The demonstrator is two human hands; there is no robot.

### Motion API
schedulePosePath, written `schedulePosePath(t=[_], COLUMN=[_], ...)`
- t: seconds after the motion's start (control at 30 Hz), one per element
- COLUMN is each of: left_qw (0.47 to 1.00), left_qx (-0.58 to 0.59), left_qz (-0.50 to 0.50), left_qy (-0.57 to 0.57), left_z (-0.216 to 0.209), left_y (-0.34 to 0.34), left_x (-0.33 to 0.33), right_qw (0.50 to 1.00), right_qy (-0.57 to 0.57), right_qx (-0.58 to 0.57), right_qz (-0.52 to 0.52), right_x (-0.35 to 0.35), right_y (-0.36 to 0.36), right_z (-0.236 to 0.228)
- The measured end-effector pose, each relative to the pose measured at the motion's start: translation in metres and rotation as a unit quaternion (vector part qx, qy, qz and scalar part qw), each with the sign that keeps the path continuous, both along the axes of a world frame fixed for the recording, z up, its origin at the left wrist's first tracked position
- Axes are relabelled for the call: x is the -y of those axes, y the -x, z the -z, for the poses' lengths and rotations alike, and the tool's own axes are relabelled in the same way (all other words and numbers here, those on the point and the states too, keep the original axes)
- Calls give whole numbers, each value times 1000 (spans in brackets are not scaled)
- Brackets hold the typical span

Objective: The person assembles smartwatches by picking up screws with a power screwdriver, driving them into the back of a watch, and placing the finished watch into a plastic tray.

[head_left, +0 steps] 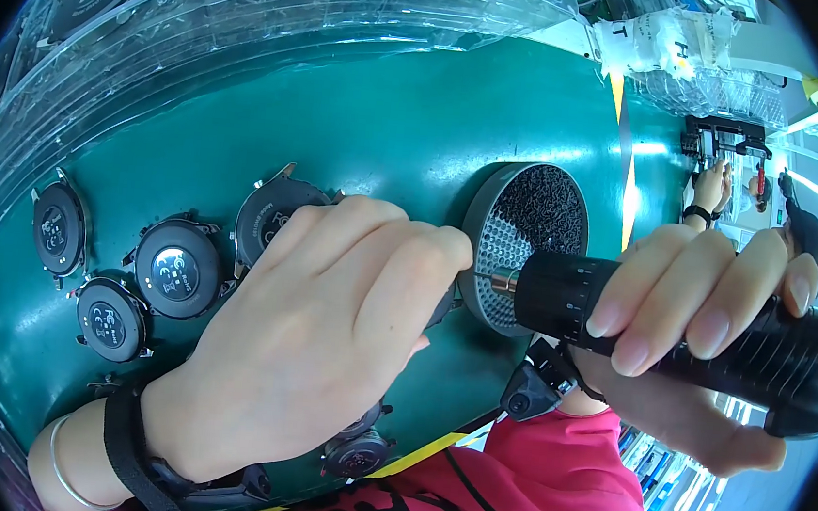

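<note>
My right hand is wrapped round a black electric screwdriver, held nearly level. Its metal tip points left, at the near left part of a round dish with a perforated plate and many tiny black screws. My left hand is closed, its knuckles up and most fingertips hidden. A dark rounded edge of a watch case shows beside its fingers; the rest is covered. Left of that hand, several black watch cases lie back side up, among them one large watch case and one smaller watch case.
Clear plastic trays line the far edge of the green table mat. Yellow tape marks the near edge. More watch cases lie under my left forearm. Another person's hand is at far right, near a black fixture.
</note>
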State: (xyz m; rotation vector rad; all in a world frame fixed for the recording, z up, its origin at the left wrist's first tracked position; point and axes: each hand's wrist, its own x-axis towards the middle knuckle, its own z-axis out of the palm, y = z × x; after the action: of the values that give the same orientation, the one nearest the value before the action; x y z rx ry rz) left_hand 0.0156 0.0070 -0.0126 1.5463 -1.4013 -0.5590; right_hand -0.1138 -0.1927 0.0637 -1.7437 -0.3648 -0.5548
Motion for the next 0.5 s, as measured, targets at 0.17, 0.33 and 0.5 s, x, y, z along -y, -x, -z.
schedulePosePath(t=[0.17,0.33,0.5], left_qw=[1000,1000,1000], left_qx=[23,26,27], left_qz=[-8,-12,-13], left_qy=[-11,-9,-3], left_z=[1,2,2], left_y=[2,3,3], left_x=[-1,-1,0], right_qw=[1000,1000,1000], right_qy=[5,12,11], right_qx=[2,-20,1], right_qz=[0,-5,-9], right_x=[-3,-8,-10], right_y=[-2,-7,-11], right_z=[-1,-5,2])
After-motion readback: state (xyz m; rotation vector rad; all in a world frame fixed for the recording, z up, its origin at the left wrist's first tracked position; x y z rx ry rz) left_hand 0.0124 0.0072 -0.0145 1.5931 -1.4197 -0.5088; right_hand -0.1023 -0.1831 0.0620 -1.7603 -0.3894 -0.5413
